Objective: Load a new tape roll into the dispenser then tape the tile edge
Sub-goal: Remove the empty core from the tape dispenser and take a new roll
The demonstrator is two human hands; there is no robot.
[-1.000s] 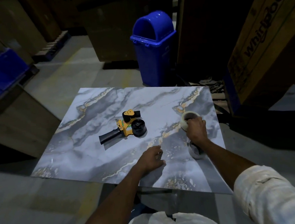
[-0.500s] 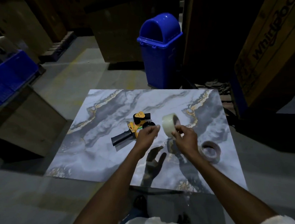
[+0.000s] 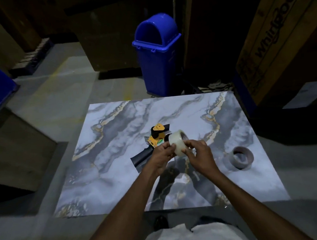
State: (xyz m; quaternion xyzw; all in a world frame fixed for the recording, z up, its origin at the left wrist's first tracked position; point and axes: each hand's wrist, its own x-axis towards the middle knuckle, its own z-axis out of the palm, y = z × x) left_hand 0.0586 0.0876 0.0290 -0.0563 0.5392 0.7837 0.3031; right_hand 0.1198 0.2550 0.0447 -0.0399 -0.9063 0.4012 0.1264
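Head view: both hands hold the clear tape roll up over the tile. The left hand and right hand each grip it tight. The dispenser lies just behind on the tile. A second roll sits to the right.

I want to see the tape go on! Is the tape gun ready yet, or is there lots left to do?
Not ready yet. Done: a clear tape roll has been picked up. In hand: the left hand and right hand hold it above the tile. Left: the yellow dispenser lies on the tile, not yet loaded, and no tape shows on the tile edge. A second roll lies to the right.
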